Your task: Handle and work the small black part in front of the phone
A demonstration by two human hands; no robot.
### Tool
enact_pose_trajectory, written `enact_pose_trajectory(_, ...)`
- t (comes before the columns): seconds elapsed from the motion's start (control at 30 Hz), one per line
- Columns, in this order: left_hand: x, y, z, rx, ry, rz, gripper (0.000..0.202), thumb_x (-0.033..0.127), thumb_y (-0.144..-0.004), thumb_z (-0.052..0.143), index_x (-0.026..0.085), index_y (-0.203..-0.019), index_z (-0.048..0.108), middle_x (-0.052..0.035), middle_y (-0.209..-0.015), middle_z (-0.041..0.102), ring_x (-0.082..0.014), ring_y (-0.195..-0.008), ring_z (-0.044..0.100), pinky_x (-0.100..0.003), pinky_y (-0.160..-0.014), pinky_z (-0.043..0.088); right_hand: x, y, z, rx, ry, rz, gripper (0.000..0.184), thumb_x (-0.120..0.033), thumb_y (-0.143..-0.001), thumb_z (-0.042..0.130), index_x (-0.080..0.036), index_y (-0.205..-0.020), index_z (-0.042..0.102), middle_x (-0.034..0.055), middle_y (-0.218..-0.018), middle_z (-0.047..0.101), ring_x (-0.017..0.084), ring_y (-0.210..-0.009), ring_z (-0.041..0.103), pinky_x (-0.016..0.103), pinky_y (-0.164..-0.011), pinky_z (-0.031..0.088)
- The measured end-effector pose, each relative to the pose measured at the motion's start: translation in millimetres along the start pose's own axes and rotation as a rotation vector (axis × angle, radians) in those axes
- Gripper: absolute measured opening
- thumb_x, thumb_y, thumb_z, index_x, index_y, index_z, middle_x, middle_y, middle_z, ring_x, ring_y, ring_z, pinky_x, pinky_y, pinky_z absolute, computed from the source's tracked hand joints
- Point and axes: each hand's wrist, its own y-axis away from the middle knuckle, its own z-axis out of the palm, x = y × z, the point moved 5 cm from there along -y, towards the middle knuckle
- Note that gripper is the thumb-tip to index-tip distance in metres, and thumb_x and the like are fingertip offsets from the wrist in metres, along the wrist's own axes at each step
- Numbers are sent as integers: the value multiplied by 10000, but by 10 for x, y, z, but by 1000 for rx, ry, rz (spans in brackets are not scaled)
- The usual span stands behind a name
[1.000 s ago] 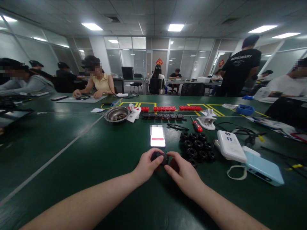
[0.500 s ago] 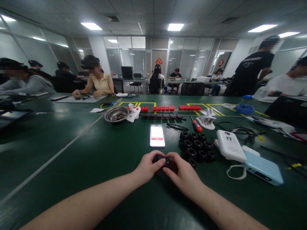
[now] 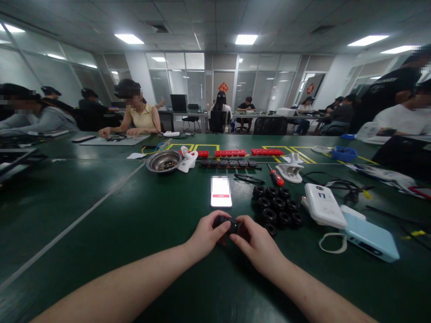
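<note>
Just below the phone [image 3: 221, 193], my left hand [image 3: 208, 234] has its thumb and fingers closed around a small black wheel-like part [image 3: 232, 224]. At the part's right end, my right hand [image 3: 258, 240] pinches it with the fingers and thumb. Most of the part is covered by my fingers, so its full shape is hidden. Several black ring-shaped wheels [image 3: 278, 203] lie in a cluster to the right, close to my right hand.
Beyond the phone are a metal bowl [image 3: 164, 161] of small parts, red trays [image 3: 230, 153], a black strip of blocks [image 3: 229, 164], tweezers [image 3: 249, 179] and a red screwdriver [image 3: 276, 176]. A white device [image 3: 323, 206] and a pale blue box [image 3: 370, 235] lie right. Other people sit around.
The fingers of my right hand have shifted slightly to the right, showing a bit more of the black part. The standing person in black has moved right. My left hand stays nearly still.
</note>
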Motion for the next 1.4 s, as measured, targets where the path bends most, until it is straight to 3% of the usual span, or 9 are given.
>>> enact_pose_trajectory(0.2,62,26,-17,35,-68,52,275,372,-725,536,146,-881,519,-3,-728,503,-107,-557,509,-219,-475,439,-8,23,-13,-8,-1,-8,221,-357,-794,471,-197,-946,459,-12,-673,533,138,-589,502,236,-529,363)
enact_pose_trajectory(0.4,36,23,-8,6,-84,39,305,393,-712,546,158,-904,518,-12,-776,520,-110,-565,520,-226,-489,450,32,-6,28,-53,-20,-31,268,-352,-849,365,-176,-694,495,-4,-646,538,128,-586,494,229,-528,361)
enact_pose_trajectory(0.5,-43,-23,1,-23,9,-33,346,422,-710,534,149,-922,507,-15,-760,540,-107,-521,531,-230,-469,443,57,-18,30,-32,-9,-5,139,-304,-798,471,-177,-829,519,3,-681,555,137,-601,503,233,-534,371)
enact_pose_trajectory(0.7,-57,-39,-5,-9,13,-53,299,384,-712,547,138,-879,518,-5,-726,535,-112,-543,537,-231,-485,448,43,5,32,-46,17,12,227,-326,-775,507,-195,-961,490,1,-695,562,146,-602,515,238,-537,373)
enact_pose_trajectory(0.9,-16,13,29,-50,-55,0,276,347,-710,561,153,-904,525,-6,-768,516,-109,-577,526,-230,-504,452,35,-9,3,-41,-18,-15,282,-364,-855,346,-181,-730,519,5,-669,554,143,-623,520,238,-549,365)
enact_pose_trajectory(1.03,-59,-8,36,-67,11,-40,320,389,-725,526,142,-926,499,-13,-769,529,-106,-519,537,-233,-472,441,40,-24,-7,-13,-29,8,154,-314,-774,503,-179,-849,516,-8,-657,537,139,-593,505,232,-527,360)
enact_pose_trajectory(1.2,-5,-30,-1,-7,-124,-3,273,363,-721,539,137,-875,538,-16,-744,549,-139,-633,548,-257,-574,451,20,8,7,-3,-11,23,318,-296,-682,617,-203,-946,466,-18,-693,536,136,-599,504,224,-524,358)
enact_pose_trajectory(1.3,42,-14,-18,20,-126,39,251,346,-726,542,150,-882,541,-19,-780,544,-147,-687,542,-254,-596,452,31,12,16,-24,-3,37,262,-375,-758,523,-206,-947,456,-19,-668,536,135,-580,500,230,-520,351)
enact_pose_trajectory(1.4,19,-3,-21,21,-44,17,277,363,-730,534,160,-917,512,-17,-802,526,-129,-618,539,-243,-529,453,39,0,27,-49,-8,17,223,-373,-847,365,-193,-791,485,-7,-658,539,135,-593,500,235,-532,349)
